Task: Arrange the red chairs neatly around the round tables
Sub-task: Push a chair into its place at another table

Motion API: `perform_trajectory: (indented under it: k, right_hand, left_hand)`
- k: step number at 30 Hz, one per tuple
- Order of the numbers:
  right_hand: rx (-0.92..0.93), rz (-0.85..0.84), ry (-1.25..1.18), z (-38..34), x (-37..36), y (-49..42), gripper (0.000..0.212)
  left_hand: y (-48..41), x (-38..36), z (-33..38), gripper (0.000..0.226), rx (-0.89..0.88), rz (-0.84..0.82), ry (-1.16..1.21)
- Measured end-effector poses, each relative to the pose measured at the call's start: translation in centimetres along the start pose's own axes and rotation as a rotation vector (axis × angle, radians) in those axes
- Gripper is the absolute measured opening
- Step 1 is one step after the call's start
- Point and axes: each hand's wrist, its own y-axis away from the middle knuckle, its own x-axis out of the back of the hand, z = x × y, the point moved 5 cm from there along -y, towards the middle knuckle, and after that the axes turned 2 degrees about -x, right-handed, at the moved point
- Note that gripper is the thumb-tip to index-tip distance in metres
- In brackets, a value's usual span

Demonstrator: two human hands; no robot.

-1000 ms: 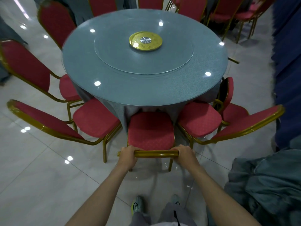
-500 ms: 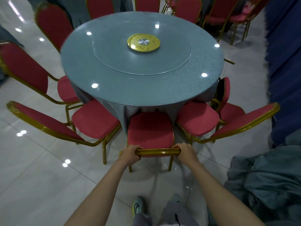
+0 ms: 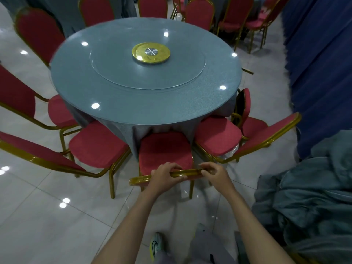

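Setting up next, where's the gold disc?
In the head view, upper middle, the gold disc sits at the centre of the glass turntable on the round table.

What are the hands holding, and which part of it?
The left hand and right hand both grip the nearest red chair by the gold top rail of its backrest.

I'm seeing bare floor [image 3: 47, 225] lying open at lower left; left chair [image 3: 99, 143] and right chair [image 3: 217, 136] are crowding the middle chair [image 3: 165, 151], cloth heap [image 3: 308, 197] blocking lower right.
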Motion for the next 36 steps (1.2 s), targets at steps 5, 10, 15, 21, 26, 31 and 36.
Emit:
perform_trajectory:
  k: [5,10,15,21,26,31,36]
  right_hand:
    - [-0.025,0.085,-0.038,1.6,3.5,-1.0,0.021]
    - [-0.042,0.083,-0.072,4.1,8.1,-2.2,0.021]
    - [-0.040,0.091,-0.148,6.6,14.5,-3.4,0.022]
    - [-0.053,0.096,-0.209,9.3,21.8,-4.9,0.022]
    - [-0.032,0.133,-0.241,10.2,27.2,-6.5,0.025]
    - [-0.020,0.180,-0.293,10.5,31.4,-9.3,0.023]
    - [0.020,0.180,-0.346,9.7,34.8,-13.3,0.023]
  left_hand:
    - [-1.7,-0.8,2.5,0.016,-0.034,0.111,0.265]
    - [-3.7,-1.9,5.0,0.006,0.011,0.243,0.282]
    - [-6.7,-5.2,9.7,0.011,0.025,0.273,0.343]
    - [-10.6,-9.3,16.3,0.011,0.029,0.275,0.414]
    - [-13.8,-11.7,21.0,0.011,0.024,0.252,0.455]
    - [-17.7,-13.0,23.9,0.012,0.017,0.240,0.493]
    - [-22.8,-14.1,26.3,0.014,0.001,0.227,0.516]
